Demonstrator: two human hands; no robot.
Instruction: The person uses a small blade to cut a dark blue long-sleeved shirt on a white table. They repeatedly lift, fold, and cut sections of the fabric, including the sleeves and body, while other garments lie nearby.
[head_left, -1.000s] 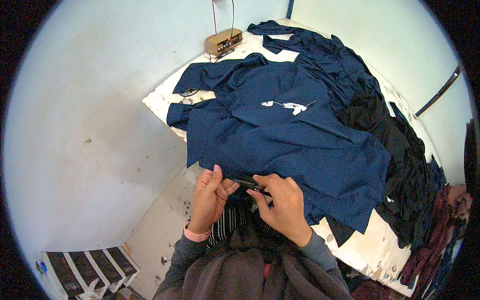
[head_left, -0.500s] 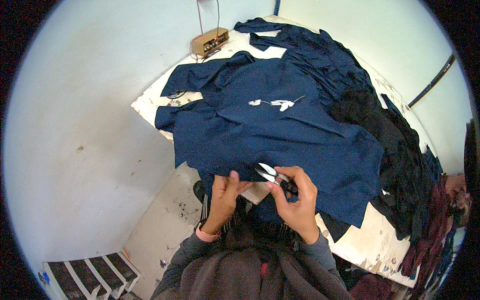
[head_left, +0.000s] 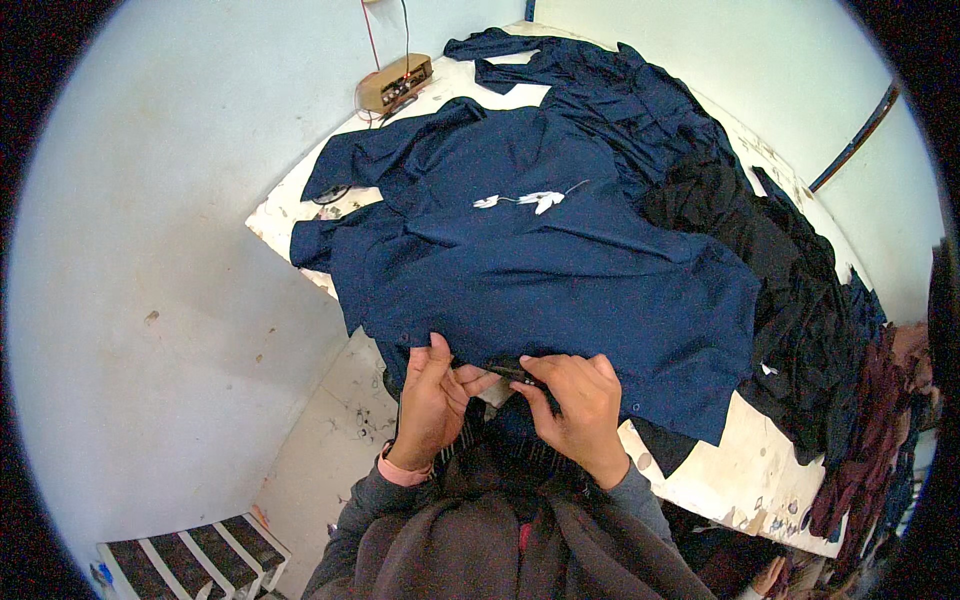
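A navy blue shirt (head_left: 560,260) lies spread over the table, its near edge hanging at the table's front. My left hand (head_left: 435,400) pinches that near edge between thumb and fingers. My right hand (head_left: 578,405) is closed around small thread snips (head_left: 522,372), whose dark blades point left along the edge, close to my left fingertips. Most of the snips is hidden by the hand, and I cannot tell whether the blades touch the cloth. White scraps (head_left: 545,202) with a loose thread rest on the shirt's middle.
Dark garments (head_left: 710,215) are heaped along the table's right side, with maroon cloth (head_left: 855,440) hanging over its edge. A brown box with wires (head_left: 395,88) stands at the back left of the white table (head_left: 745,485). A striped black-and-white item (head_left: 190,560) sits low at left.
My right hand has turned, so the snips' shiny blades now lie dark and low against the shirt's edge. The view has shifted slightly; my left hand keeps its pinch.
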